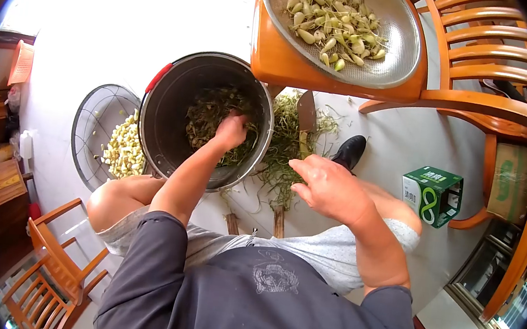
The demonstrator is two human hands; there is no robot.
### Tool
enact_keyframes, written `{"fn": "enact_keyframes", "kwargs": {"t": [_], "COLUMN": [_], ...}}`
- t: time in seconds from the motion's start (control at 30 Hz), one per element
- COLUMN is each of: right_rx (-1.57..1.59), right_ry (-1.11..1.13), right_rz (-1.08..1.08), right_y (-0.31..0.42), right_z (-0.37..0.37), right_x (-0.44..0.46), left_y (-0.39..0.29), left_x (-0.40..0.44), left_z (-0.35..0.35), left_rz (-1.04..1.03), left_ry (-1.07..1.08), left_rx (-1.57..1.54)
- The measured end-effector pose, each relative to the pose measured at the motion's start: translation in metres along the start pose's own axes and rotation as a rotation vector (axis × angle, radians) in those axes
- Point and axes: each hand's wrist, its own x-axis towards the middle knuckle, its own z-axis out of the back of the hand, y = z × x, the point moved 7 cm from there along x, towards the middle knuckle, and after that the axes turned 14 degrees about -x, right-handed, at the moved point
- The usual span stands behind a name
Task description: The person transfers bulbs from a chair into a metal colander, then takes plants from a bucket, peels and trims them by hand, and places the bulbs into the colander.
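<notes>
So the big dark bucket (167,113) sits on the floor between the knees and the wooden seat, red grip (159,78) on its rim, with a messy clump of greenish-brown plant stuff (207,117) down inside. The left hand (233,129) is right in there, fingers curled down into the clump; they're partly buried, so I can't tell how tightly they're closed or how much they've got hold of. The right hand (328,187) is outside the bucket, palm down, partly open with the thumb a bit apart from the fingers. It's right by the handle end of a broad-bladed knife (307,111) lying over a heap of stringy greens (282,173), and honestly I can't tell if the fingertips touch anything. Just left of the bucket there's a round wire basket (90,130), partly hidden behind it, with a pile of small whitish-yellow pieces (125,150) bunched on the bucket side. Up top, a wide perforated metal bowl (402,51) on the orange wooden seat (265,59) holds loads of pale bulbs (339,25), some with thin stems on. Over on the right, past the dark shoe (349,152), there's a green and white box (432,182) with one side open, dark inside, contents unclear.
</notes>
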Motion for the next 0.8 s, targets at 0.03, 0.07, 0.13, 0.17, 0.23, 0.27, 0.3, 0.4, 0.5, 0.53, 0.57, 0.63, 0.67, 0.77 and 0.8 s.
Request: {"fn": "enact_keyframes", "kwargs": {"t": [0.03, 0.07, 0.13, 0.17, 0.23, 0.27, 0.3, 0.4, 0.5, 0.53, 0.57, 0.63, 0.67, 0.77, 0.8], "right_rx": [-0.003, -0.007, -0.012, -0.017, -0.025, -0.025, -0.025, 0.017, 0.114, 0.151, 0.185, 0.317, 0.383, 0.661, 0.749], "right_ry": [0.020, 0.021, 0.023, 0.019, 0.004, -0.008, -0.021, -0.122, -0.230, -0.262, -0.265, -0.296, -0.310, -0.294, -0.289], "right_rz": [-0.011, -0.008, -0.002, 0.000, 0.009, 0.011, 0.014, 0.020, -0.001, -0.014, -0.046, -0.097, -0.123, -0.114, -0.089], "right_y": [0.001, 0.002, 0.002, 0.002, 0.004, 0.004, 0.005, 0.009, 0.012, 0.012, 0.010, 0.008, 0.009, 0.021, 0.024], "right_z": [0.001, 0.001, 0.001, 0.001, 0.002, 0.003, 0.005, 0.013, 0.022, 0.024, 0.022, 0.016, 0.016, 0.016, 0.013], "right_x": [0.002, 0.004, 0.005, 0.005, 0.006, 0.006, 0.006, 0.007, 0.014, 0.017, 0.021, 0.032, 0.036, 0.047, 0.051], "left_y": [0.001, 0.000, -0.004, -0.001, 0.007, 0.009, 0.012, -0.004, -0.040, -0.056, -0.071, -0.104, -0.114, -0.143, -0.147], "left_x": [0.002, 0.002, -0.001, -0.001, -0.003, -0.006, -0.011, -0.033, -0.058, -0.066, -0.076, -0.096, -0.105, -0.124, -0.128], "left_z": [-0.005, -0.006, -0.007, -0.007, -0.003, 0.006, 0.015, 0.051, 0.081, 0.089, 0.095, 0.108, 0.111, 0.120, 0.120], "left_rz": [0.021, 0.017, 0.012, -0.010, -0.051, 0.036, 0.122, 0.192, 0.367, 0.348, 0.329, 0.288, 0.262, 0.192, 0.176], "left_ry": [0.052, 0.047, 0.039, 0.013, -0.045, -0.051, -0.058, -0.141, -0.128, -0.115, -0.100, -0.052, -0.025, 0.038, 0.055], "left_rx": [0.065, 0.088, 0.134, 0.097, 0.029, -0.068, -0.165, -0.422, -0.799, -0.883, -0.966, -1.079, -1.094, -1.065, -1.079]}}
